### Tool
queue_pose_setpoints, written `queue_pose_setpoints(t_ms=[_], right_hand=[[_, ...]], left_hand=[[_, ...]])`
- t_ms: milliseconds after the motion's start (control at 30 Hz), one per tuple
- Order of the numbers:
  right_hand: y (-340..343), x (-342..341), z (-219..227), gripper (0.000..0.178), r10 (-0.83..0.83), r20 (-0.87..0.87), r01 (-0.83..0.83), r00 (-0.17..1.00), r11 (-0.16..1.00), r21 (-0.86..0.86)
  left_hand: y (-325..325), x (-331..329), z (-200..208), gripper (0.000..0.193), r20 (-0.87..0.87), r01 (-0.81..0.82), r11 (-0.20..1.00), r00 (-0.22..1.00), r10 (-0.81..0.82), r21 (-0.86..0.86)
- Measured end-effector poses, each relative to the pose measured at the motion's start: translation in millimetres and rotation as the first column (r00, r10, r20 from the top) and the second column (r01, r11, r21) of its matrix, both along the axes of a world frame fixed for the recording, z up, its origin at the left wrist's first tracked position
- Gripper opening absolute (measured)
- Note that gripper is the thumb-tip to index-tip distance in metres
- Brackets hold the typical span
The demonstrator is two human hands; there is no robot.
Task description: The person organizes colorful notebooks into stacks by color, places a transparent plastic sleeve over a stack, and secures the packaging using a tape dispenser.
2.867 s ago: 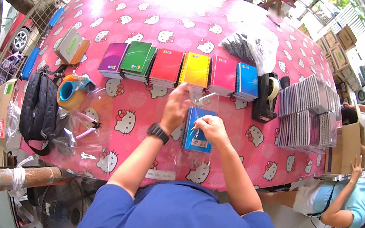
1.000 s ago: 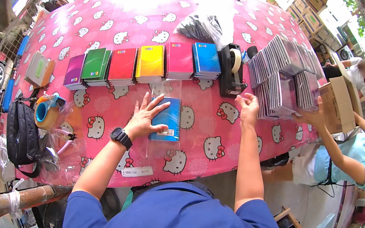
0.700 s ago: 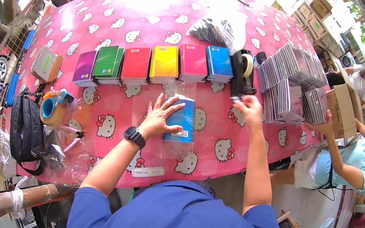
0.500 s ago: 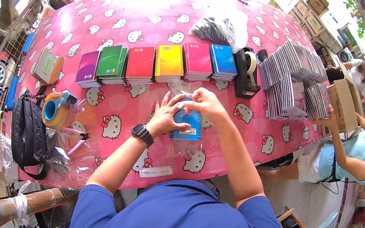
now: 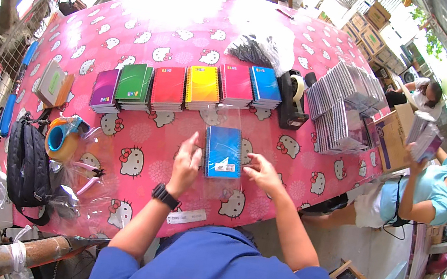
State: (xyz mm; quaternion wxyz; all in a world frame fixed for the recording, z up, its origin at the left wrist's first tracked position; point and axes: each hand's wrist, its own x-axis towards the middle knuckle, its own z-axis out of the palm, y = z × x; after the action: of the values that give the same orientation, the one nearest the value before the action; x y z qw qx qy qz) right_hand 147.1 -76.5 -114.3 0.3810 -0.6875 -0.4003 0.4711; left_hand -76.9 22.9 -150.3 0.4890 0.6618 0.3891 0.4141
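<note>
A blue spiral notebook (image 5: 225, 145) lies in front of me on a sheet of clear plastic film (image 5: 232, 119), with a white label near its lower edge. My left hand (image 5: 187, 163) hovers just left of the notebook, fingers stretched and apart from it. On the other side, my right hand (image 5: 264, 175) is by the notebook's right edge with thumb and forefinger apart. Beyond them stands a row of notebook stacks: purple (image 5: 105, 91), green (image 5: 134, 84), red (image 5: 168, 89), yellow (image 5: 202, 86), pink (image 5: 235, 85) and blue (image 5: 266, 86).
A black tape dispenser (image 5: 293, 101) stands beside stacked wrapped notebooks (image 5: 337, 119). Pliers (image 5: 89, 181), a tape roll (image 5: 57, 136) and a black bag (image 5: 29, 164) lie left. At right, a co-worker (image 5: 410, 198) holds a wrapped bundle (image 5: 425, 142) above a cardboard box (image 5: 393, 137).
My hands have moved off the blue notebook to either side, uncovering its cover. The co-worker, whose hand was at the box, now holds a wrapped bundle up.
</note>
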Motion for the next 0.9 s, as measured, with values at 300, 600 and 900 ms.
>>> queue_pose_setpoints(t_ms=[300, 600, 900], right_hand=[[1, -16, 35, 0.076, 0.126, 0.13, -0.16, 0.983, 0.941, 0.298], [26, -39, 32, 0.073, 0.198, -0.291, 0.007, 0.936, 0.818, 0.576], [11, -47, 35, 0.081, 0.24, -0.177, -0.093, 0.955, 0.805, 0.586]], left_hand=[[-2, -21, 47, 0.068, -0.036, 0.221, 0.973, 0.974, -0.224, -0.069], [5, 30, 26, 0.088, 0.201, 0.243, 0.97, 0.949, -0.242, 0.019], [-25, 20, 38, 0.091, 0.25, 0.219, 0.973, 0.94, -0.23, 0.07]])
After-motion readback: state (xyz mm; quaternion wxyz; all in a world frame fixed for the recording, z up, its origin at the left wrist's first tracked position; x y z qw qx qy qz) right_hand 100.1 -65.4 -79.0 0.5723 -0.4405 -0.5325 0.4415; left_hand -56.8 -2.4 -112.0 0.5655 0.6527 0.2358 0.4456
